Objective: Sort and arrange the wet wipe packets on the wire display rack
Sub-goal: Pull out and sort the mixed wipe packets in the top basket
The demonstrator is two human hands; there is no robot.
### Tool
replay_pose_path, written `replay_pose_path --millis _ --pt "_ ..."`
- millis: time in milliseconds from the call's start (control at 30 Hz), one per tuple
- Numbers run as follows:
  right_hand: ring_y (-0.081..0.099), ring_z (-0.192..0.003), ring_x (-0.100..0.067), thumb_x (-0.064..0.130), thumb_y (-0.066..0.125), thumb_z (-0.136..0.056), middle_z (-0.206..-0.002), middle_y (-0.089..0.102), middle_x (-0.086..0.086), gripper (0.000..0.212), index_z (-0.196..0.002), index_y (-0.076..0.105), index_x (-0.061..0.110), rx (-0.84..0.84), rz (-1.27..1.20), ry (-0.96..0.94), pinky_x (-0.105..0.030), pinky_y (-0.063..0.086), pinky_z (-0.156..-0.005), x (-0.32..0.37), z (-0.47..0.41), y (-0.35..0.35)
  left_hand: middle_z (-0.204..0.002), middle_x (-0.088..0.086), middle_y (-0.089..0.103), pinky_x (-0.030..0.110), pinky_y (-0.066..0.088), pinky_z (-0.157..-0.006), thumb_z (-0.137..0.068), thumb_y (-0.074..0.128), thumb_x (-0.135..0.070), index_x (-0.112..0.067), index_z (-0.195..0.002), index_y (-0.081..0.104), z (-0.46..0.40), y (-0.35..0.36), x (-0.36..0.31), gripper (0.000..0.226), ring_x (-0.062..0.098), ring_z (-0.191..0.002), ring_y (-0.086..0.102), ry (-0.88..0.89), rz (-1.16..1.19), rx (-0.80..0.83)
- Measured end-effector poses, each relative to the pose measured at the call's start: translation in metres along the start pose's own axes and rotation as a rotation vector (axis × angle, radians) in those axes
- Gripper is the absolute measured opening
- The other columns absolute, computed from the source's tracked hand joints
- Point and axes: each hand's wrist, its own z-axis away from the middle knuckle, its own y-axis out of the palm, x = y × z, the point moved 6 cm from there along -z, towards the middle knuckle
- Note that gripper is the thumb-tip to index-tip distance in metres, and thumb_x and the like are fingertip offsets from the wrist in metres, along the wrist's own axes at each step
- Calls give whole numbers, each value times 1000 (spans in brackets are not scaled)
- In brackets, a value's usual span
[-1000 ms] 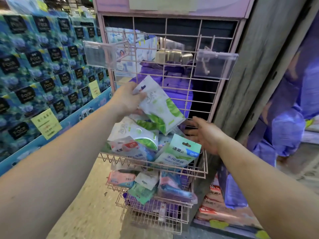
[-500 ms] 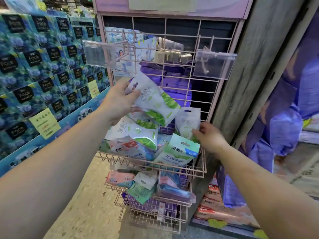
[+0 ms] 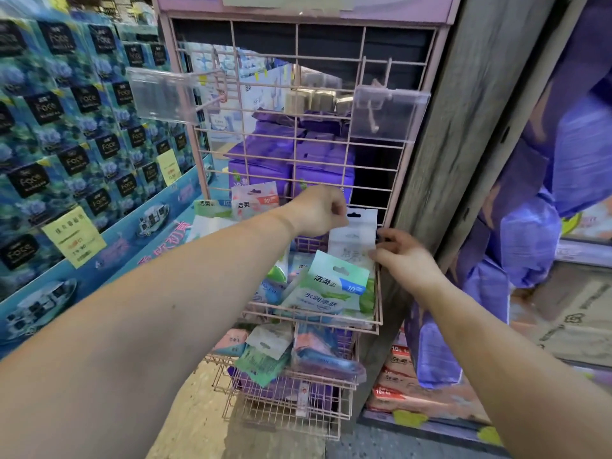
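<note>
A pink wire display rack (image 3: pixel 298 154) stands in front of me with two basket shelves. A white wet wipe packet (image 3: pixel 354 240) stands upright at the back right of the upper basket (image 3: pixel 379 313). My left hand (image 3: pixel 318 210) pinches its top left corner and my right hand (image 3: pixel 404 256) holds its right edge. In front of it leans a green and white packet (image 3: pixel 334 289). A pink-labelled packet (image 3: pixel 255 200) and a green one (image 3: pixel 212 207) stand upright at the basket's back left. My left forearm hides most of the basket's middle.
The lower basket (image 3: pixel 291 409) holds several mixed packets. Two clear tag holders (image 3: pixel 162 94) (image 3: pixel 384 114) stick out from rack hooks. Blue tissue packs (image 3: pixel 66 127) are stacked on the left. A grey wooden post (image 3: pixel 463 127) borders the rack on the right, beside purple wrapped packs (image 3: pixel 530 243).
My left hand let go of the green and white packet and moved right onto the white packet that my right hand lifted. Packets now stand upright at the back left.
</note>
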Motion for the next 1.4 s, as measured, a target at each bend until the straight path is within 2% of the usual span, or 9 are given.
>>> replay_pose_path --millis 133,267,367,467,633,767,900,1133,1400 --pt "59 -74 -13 36 73 -79 -87 63 2 41 -112 57 18 -147 413 -32 -20 40 -54 12 3 -3 -88 -1 64 25 44 -74 -88 64 -27 -12 -92 65 17 -13 -3 15 20 -86 61 -5 -92 46" --pt "54 -60 -14 36 64 -87 -67 59 5 20 -84 61 16 -166 337 -105 -24 38 -50 17 9 5 -92 -8 72 31 53 -81 -89 50 -55 -20 -96 67 49 -31 -6 39 18 -96 65 -156 274 245" --pt "59 -66 -18 34 60 -89 -73 67 -1 23 -83 66 13 -128 288 -101 -30 45 -59 25 6 18 -113 -16 60 26 42 -88 -78 66 -54 -28 -123 57 78 -8 -21 53 12 -108 55 27 -229 494" --pt "57 -60 -16 26 61 -89 -75 68 -11 20 -83 67 8 -48 198 -71 -28 46 -58 27 0 33 -109 -3 58 22 34 -82 -84 67 -36 -19 -119 60 80 -12 -23 40 18 -108 52 200 -452 260" --pt "52 -53 -13 15 57 -92 -65 60 -2 17 -76 62 22 70 166 -100 -24 43 -51 36 9 54 -85 2 66 30 58 -63 -81 73 -16 -20 -81 61 83 -102 27 13 17 -72 67 -100 349 -148" --pt "58 -69 -10 17 66 -86 -83 67 0 6 -92 67 20 116 153 -172 -18 48 -63 54 16 83 -97 12 68 36 61 -62 -85 66 -2 -10 -96 60 96 -131 103 14 22 -84 69 -257 761 -404" --pt "61 -107 -19 31 71 -82 -121 64 -2 42 -120 59 18 127 332 -230 -37 51 -94 69 15 112 -117 18 65 32 61 -65 -90 61 -6 2 -120 53 116 -134 176 32 25 -91 69 -387 1020 -625" --pt "56 -119 -23 45 77 -73 -141 51 -2 87 -145 34 24 310 653 -204 -34 44 -103 81 14 152 -104 14 67 27 60 -67 -88 64 -4 -10 -90 59 125 -126 201 8 22 -84 67 -485 759 -506" --pt "66 -88 -19 29 80 -74 -98 70 0 38 -106 63 17 321 589 -53 -32 53 -81 66 20 97 -71 6 56 28 38 -60 -84 70 -32 -3 -79 63 103 -91 165 30 19 -63 49 -483 226 -130"
